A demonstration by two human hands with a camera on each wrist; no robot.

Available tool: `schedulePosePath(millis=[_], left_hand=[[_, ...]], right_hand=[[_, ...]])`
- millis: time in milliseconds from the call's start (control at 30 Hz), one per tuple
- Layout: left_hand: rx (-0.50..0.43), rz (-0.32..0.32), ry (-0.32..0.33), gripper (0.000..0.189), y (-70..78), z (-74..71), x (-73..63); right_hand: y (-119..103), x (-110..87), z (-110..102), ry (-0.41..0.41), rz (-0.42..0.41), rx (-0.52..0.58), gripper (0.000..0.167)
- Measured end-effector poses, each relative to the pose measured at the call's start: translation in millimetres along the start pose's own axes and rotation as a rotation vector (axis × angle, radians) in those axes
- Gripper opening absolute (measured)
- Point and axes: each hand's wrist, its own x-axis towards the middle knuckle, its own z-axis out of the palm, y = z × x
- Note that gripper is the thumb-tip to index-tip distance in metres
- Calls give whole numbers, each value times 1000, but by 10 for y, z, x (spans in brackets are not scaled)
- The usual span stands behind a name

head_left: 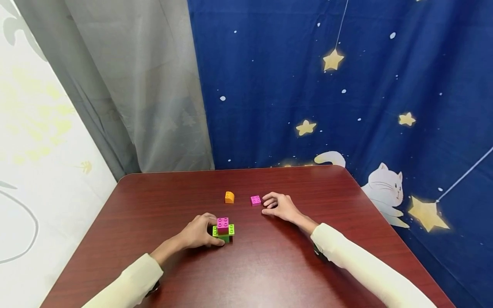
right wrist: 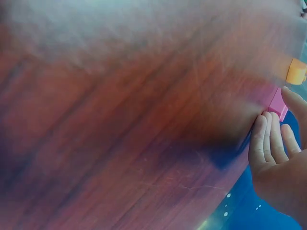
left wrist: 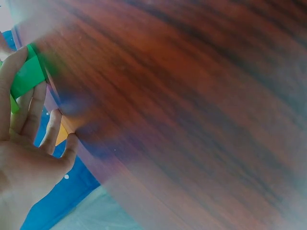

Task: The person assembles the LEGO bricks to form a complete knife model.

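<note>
My left hand (head_left: 198, 232) grips a small stack of toy building bricks from its left side, thumb in front and fingers behind. The stack has a magenta brick (head_left: 222, 225) on top, a wider lime brick (head_left: 231, 229) below it and a green brick (head_left: 226, 239) at the bottom. In the left wrist view the green brick (left wrist: 29, 76) shows between thumb and fingers. My right hand (head_left: 283, 208) is just right of a loose pink brick (head_left: 256, 200), fingers loosely bent and holding nothing. The right wrist view shows that pink brick (right wrist: 277, 106) close beyond the fingertips (right wrist: 261, 122).
An orange brick (head_left: 229, 197) with a rounded side lies left of the pink brick. Both are on a dark red wooden table (head_left: 169, 192). Beyond the table's far edge hang a grey curtain (head_left: 154, 85) and a blue curtain (head_left: 269, 85) with stars.
</note>
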Motion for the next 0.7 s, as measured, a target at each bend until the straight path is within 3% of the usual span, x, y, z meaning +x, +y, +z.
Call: schedulePosePath(millis=[267,700], left_hand=[[-1,12,-4,33,8,-5,-8],[8,29,7,32,2,-16,-8]], right_hand=[[61,150,9,18,9,-39,49],[10,335,67,-45,-11,-97,55]])
